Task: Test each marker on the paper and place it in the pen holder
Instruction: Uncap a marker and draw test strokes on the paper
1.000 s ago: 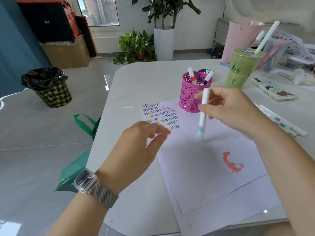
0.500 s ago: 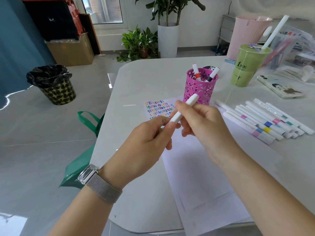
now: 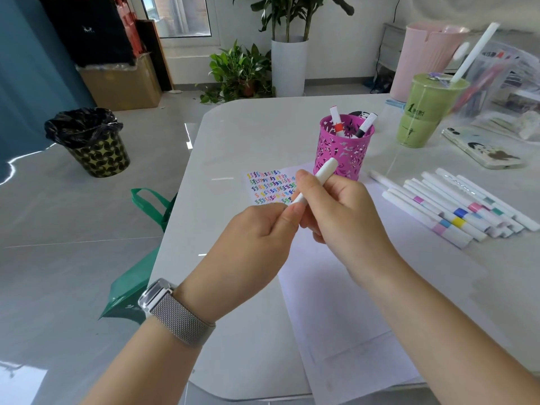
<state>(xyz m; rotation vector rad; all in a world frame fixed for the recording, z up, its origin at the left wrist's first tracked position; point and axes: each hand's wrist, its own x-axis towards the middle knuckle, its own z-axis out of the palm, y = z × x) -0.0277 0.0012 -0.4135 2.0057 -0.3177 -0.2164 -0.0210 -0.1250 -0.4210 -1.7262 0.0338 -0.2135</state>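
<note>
Crowding holder (image 3: 342,147): drink (image 3: 423,112), phone (image 3: 482,150).

Above the paper (image 3: 336,302), the right hand (image 3: 342,217) grips a white marker (image 3: 320,178) while the left hand (image 3: 257,238) pinches its lower end, just before the pink pen holder (image 3: 342,147) holding two markers (image 3: 350,124).

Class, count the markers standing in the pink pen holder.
2 show in the pen holder: a red-banded marker at its left and a black-tipped marker at its right. Shorter ones may be hidden inside.
</note>
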